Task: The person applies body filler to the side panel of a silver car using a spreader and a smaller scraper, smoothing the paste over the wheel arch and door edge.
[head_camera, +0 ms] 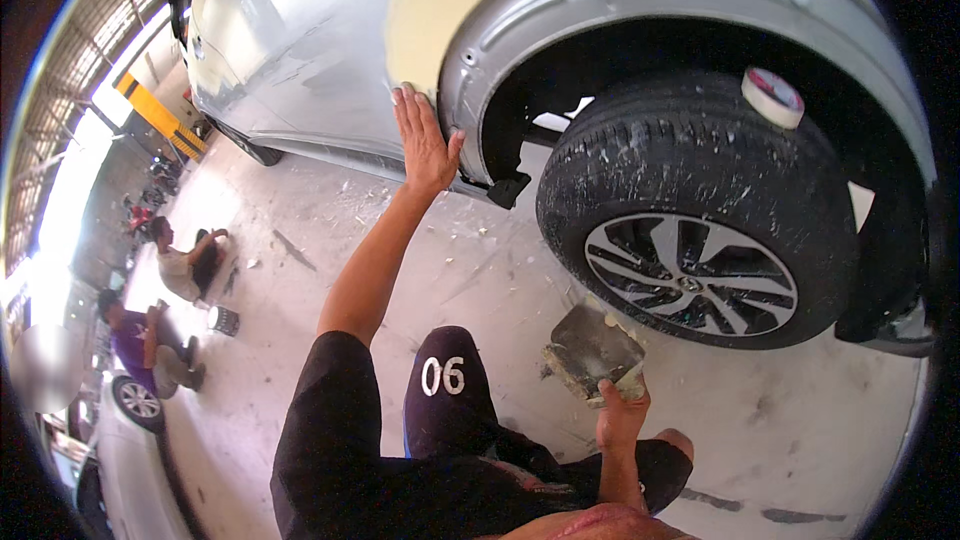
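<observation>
My left hand (426, 139) lies flat on the car's body panel (330, 82), just ahead of the wheel arch, fingers extended and thumb apart. Beside the fingertips, a pale yellow layer that looks like body filler (424, 7) borders grey and silver paint. Low on the right, my right hand (622, 416) grips a dark, putty-crusted board (598, 345) by its near corner, thumb on top. Between my hands and the arch stands the rear-looking wheel's dusty tire (645, 142), with a spoked alloy rim (690, 281). A roll of masking tape (774, 97) rests on top of the tire.
Two people (180, 262) squat at the left, near a paint can (223, 320). Another car (131, 457) is parked behind them. A yellow post (159, 116) and motorcycles (154, 187) stand farther back. Bits of debris dot the concrete floor (465, 262).
</observation>
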The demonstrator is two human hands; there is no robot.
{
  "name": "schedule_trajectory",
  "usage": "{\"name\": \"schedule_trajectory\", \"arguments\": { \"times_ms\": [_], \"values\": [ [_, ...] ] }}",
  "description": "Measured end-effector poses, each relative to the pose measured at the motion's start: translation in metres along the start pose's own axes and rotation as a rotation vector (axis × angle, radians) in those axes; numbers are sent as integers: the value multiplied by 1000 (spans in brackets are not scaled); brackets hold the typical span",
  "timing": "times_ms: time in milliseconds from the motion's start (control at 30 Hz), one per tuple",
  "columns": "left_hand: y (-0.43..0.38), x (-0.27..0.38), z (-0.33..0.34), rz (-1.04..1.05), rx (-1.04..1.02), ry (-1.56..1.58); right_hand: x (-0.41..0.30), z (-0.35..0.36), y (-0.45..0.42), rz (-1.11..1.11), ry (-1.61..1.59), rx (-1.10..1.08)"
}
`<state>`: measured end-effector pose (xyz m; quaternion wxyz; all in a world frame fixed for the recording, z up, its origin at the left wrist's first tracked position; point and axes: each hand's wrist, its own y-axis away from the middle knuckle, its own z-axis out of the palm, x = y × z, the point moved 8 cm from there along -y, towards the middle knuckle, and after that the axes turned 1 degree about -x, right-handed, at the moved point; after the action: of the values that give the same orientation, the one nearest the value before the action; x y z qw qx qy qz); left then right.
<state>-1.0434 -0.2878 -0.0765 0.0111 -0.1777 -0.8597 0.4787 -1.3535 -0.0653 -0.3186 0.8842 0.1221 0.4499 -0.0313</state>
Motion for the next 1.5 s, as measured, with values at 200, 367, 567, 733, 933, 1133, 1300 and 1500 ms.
{"name": "schedule_trajectory", "arguments": {
  "times_ms": [200,367,567,733,933,1133,1300,1500],
  "values": [
    [-44,26,-47,-45,214,-6,-15,6,-2,86,88,-111],
    [-82,46,-72,-7,170,31,-21,16,-18,93,128,-167],
    [126,81,0,-768,-597,1135,-38,69,-54,-100,153,-251],
    [191,130,-25,-1121,-376,1771,-45,152,-48,-269,230,-539],
    [211,29,-91,-1282,206,1571,-71,246,-67,-697,422,-452],
    [263,19,-115,-1395,313,1454,-85,341,-120,-757,831,-314],
    [301,8,-116,-1514,342,1466,-84,369,-131,-743,1029,-297],
    [310,0,-120,-1545,410,1446,-160,364,-116,-927,919,-145]
  ]
}}
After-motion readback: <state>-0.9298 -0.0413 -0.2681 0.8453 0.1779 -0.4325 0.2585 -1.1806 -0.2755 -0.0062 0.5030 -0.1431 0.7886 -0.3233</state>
